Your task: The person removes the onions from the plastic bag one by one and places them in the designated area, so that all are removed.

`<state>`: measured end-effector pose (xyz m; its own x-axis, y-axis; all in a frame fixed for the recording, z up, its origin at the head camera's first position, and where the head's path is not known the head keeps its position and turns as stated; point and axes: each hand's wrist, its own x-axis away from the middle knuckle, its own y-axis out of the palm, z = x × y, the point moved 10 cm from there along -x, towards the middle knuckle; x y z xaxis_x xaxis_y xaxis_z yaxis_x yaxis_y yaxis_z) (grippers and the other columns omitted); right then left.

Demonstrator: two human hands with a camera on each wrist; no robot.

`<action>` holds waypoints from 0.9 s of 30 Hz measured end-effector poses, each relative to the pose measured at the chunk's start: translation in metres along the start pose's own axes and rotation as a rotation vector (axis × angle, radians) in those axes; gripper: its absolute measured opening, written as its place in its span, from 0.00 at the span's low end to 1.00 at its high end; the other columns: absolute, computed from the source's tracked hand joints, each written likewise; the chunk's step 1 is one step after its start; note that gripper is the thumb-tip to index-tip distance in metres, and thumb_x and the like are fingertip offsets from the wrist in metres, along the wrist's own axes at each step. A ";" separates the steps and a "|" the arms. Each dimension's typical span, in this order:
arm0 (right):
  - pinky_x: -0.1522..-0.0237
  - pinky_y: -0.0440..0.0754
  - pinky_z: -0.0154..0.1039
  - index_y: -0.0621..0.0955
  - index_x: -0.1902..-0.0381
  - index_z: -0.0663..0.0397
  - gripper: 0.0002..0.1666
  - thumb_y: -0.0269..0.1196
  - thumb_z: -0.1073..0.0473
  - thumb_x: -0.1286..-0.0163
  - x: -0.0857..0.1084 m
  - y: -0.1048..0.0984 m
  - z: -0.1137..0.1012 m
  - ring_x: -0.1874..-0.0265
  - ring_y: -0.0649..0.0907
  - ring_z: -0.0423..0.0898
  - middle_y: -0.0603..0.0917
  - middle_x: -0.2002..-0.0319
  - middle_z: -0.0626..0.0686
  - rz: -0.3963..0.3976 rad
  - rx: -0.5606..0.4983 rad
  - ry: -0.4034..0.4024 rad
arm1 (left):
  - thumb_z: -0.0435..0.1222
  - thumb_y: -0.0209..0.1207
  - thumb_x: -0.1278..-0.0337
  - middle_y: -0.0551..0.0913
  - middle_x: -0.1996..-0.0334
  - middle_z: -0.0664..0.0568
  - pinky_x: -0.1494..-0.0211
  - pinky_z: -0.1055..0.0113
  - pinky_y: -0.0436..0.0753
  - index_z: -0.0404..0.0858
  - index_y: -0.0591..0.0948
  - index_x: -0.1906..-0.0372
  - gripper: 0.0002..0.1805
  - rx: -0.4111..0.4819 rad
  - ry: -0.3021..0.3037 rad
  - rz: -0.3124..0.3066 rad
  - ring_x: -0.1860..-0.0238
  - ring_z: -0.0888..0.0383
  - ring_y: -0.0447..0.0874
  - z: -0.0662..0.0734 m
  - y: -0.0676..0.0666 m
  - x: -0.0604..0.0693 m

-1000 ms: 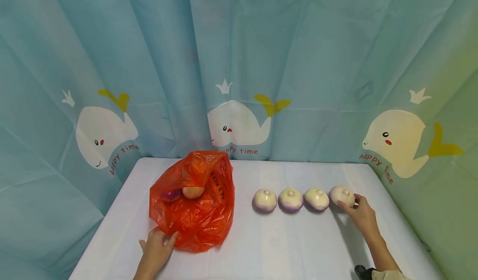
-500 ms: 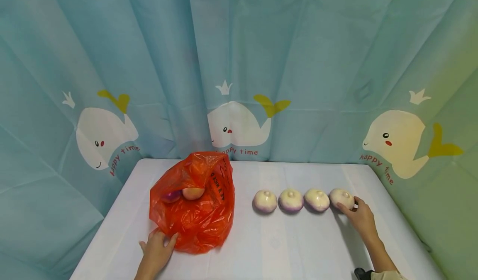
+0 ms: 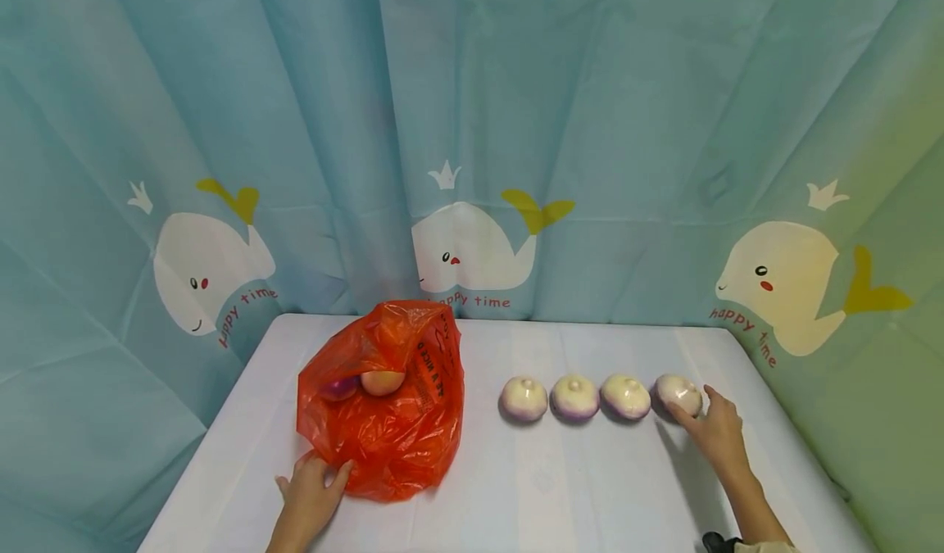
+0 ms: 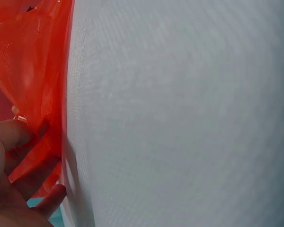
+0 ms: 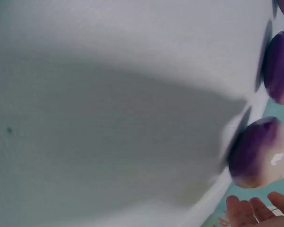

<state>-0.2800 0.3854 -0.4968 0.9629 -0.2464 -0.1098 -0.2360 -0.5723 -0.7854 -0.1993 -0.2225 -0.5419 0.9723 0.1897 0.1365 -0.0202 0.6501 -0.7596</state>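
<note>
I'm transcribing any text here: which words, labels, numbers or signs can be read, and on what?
"happy time": curtain, under left whale and right whale.
"appy time": curtain, under middle whale, start obscured by red bag.
"Happy Time": curtain top, cut by picture edge.
"A NICE D": red bag, slanted; remaining print too small or unclear.

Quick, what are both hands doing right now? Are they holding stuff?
Left hand: holding the edge of the red bag.
Right hand: open beside the rightmost purple-and-white vegetable; can't tell if the thumb touches it.
</note>
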 end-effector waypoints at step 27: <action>0.56 0.75 0.56 0.67 0.40 0.74 0.38 0.70 0.66 0.45 0.027 0.019 -0.150 0.51 0.71 0.64 0.71 0.49 0.72 0.174 -0.191 -0.495 | 0.40 0.61 0.42 0.76 0.48 0.32 0.46 0.24 0.32 0.26 0.77 0.49 0.23 0.023 -0.037 -0.006 0.42 0.32 0.63 -0.001 0.002 0.000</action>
<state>-0.2780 0.2507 -0.4236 0.8433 0.0208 -0.5370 -0.3719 -0.6988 -0.6111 -0.1994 -0.2218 -0.5445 0.9631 0.2131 0.1646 -0.0207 0.6680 -0.7438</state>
